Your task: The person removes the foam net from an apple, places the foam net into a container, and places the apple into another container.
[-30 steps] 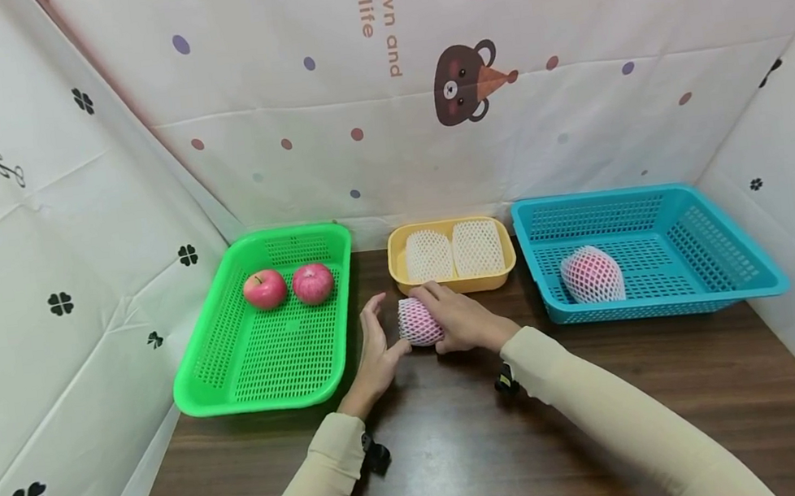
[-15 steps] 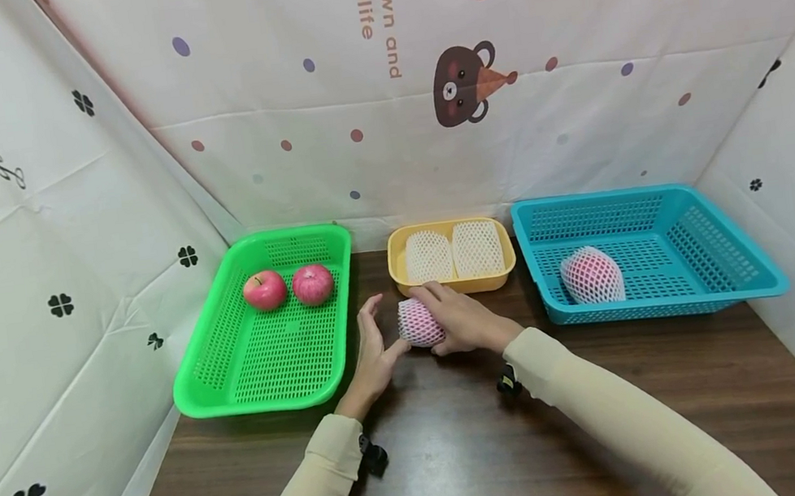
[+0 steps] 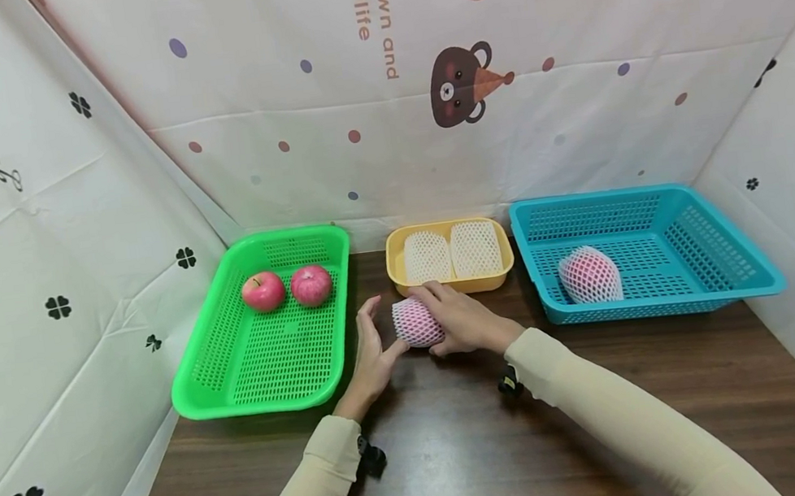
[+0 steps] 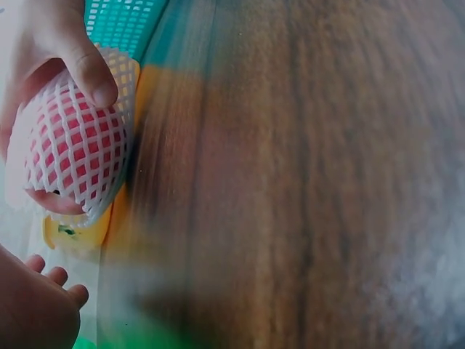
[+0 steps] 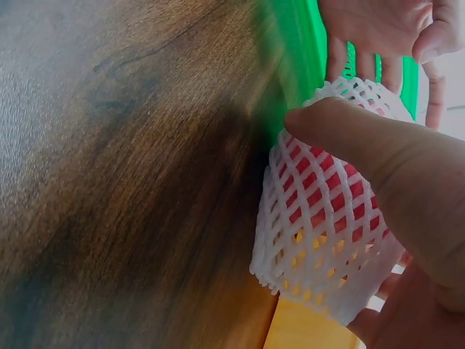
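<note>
My right hand point(image 3: 466, 320) grips a red apple point(image 3: 415, 324) wrapped in a white foam net sleeve, over the middle of the table. In the right wrist view, the thumb lies along the sleeve point(image 5: 320, 196), and its loose end hangs past the fruit. A bare end of the apple point(image 4: 62, 202) with a dark spot shows at the sleeve's opening in the left wrist view. Just left of it, my left hand point(image 3: 372, 363) is held with fingers spread and curved, its thumb tip right by the sleeve. Nothing lies in that palm.
A green basket point(image 3: 185, 387) on the left holds two bare apples point(image 3: 264, 292). Behind the hands stands a yellow tray point(image 3: 401, 280) with two stacks of flat foam nets point(image 3: 474, 249). The blue basket point(image 3: 705, 299) at right holds a netted apple point(image 3: 590, 275).
The netted apple in my right hand has shifted slightly left, toward my left hand. Both hands otherwise keep nearly the same pose, and the baskets and tray have stayed put.
</note>
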The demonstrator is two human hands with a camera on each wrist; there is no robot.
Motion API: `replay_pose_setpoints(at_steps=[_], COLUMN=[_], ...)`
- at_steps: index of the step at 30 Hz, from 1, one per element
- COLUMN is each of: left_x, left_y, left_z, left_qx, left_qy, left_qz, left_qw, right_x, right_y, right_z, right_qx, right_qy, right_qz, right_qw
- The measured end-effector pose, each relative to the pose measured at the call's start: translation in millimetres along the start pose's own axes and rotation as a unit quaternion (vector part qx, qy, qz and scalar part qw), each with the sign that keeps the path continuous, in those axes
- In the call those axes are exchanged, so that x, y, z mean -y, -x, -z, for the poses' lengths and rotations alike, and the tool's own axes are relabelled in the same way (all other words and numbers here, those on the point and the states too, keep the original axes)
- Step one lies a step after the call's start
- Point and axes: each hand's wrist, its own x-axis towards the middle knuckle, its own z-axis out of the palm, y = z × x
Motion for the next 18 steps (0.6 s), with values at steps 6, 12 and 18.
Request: replay_pose_setpoints(at_steps=[6,12,18], left_x=[-2.8,-2.8,6.3], left_y=[-0.9,-2.0,-3.1], left_z=[-0.7,1.0,2.5], left_qx=[-0.030,-0.044,-0.043], left_qy=[0.015,0.007,0.000], left_qz=[-0.012,0.011,0.015], left_qw=[0.9994,0.9990,0.9990], right_x=[-3,-7,-9], right_y=[3,6,11], right_z=[-1,0,4], right_qx=[-0.015,-0.024,-0.022], right_qy=[0.001,0.000,0.001], right_qz=[0.009,0.002,-0.008], right_qw=[1.000,1.000,1.000])
